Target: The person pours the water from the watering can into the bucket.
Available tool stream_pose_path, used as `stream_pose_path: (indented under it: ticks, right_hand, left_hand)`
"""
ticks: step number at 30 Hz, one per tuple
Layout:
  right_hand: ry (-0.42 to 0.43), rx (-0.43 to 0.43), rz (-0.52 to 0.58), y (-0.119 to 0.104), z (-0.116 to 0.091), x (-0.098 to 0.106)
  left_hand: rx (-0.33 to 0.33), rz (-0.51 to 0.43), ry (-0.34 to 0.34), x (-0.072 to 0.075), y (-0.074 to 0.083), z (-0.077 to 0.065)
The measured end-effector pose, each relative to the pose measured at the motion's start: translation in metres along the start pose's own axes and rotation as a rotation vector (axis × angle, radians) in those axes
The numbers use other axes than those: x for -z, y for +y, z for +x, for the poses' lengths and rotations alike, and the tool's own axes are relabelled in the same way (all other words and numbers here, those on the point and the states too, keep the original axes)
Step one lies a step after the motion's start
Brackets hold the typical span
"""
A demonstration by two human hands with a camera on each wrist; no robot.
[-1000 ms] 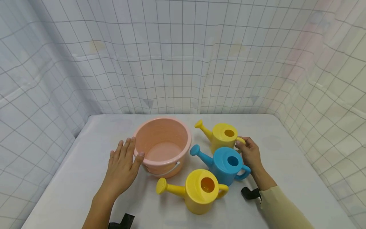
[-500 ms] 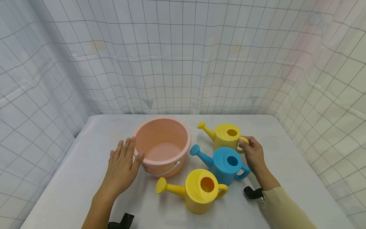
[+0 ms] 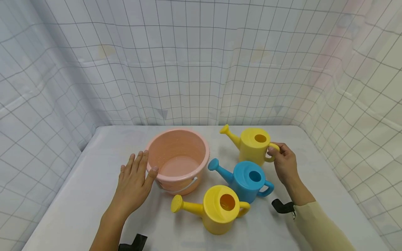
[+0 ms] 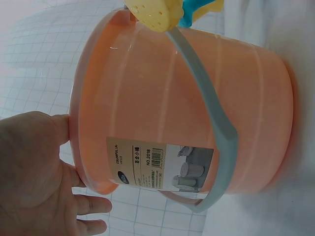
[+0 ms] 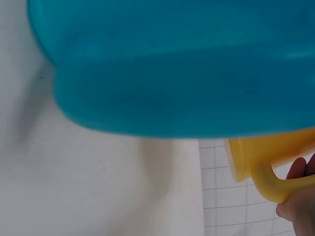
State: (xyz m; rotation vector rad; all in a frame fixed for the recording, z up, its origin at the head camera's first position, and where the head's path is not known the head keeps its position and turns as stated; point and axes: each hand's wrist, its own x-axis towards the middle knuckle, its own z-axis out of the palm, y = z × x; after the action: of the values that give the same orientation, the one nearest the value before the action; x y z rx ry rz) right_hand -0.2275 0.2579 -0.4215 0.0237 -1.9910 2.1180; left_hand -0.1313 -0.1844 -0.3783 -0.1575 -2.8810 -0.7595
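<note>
My right hand [image 3: 285, 162] pinches the handle of the rear yellow watering can [image 3: 253, 148], which is upright at the back right; its handle [image 5: 278, 189] shows between thumb and fingers in the right wrist view. Just in front of it stands a blue watering can [image 3: 248, 179], large and close in the right wrist view. My left hand [image 3: 133, 183] lies with straight fingers against the left rim of a pink bucket [image 3: 179, 179]. In the left wrist view the bucket [image 4: 147, 88] shows a label and a grey handle [image 4: 219, 128], with the thumb and fingers at its rim.
A second yellow watering can [image 3: 219, 211] stands nearest the front, its spout pointing left toward the bucket. White gridded curtains [image 3: 194, 69] enclose the white table [image 3: 94, 195] at the back and sides. Black camera mounts [image 3: 282, 206] stick out at both wrists.
My right hand has drawn the rear yellow watering can to the right, then raised it slightly, so it stands farther from the bucket. My left hand and the bucket have stayed in place.
</note>
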Motion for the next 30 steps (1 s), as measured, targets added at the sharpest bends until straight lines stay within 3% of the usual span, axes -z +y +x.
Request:
stream_pose_path:
  ticks: [12, 30]
  right_hand:
    - [-0.001, 0.043, 0.104, -0.027, 0.005, -0.005]
    - [-0.053, 0.12, 0.11, -0.068, 0.004, -0.013]
  left_hand:
    - [0.001, 0.003, -0.005, 0.0, 0.0, 0.0]
    - [0.0, -0.003, 0.0, 0.0, 0.0, 0.0]
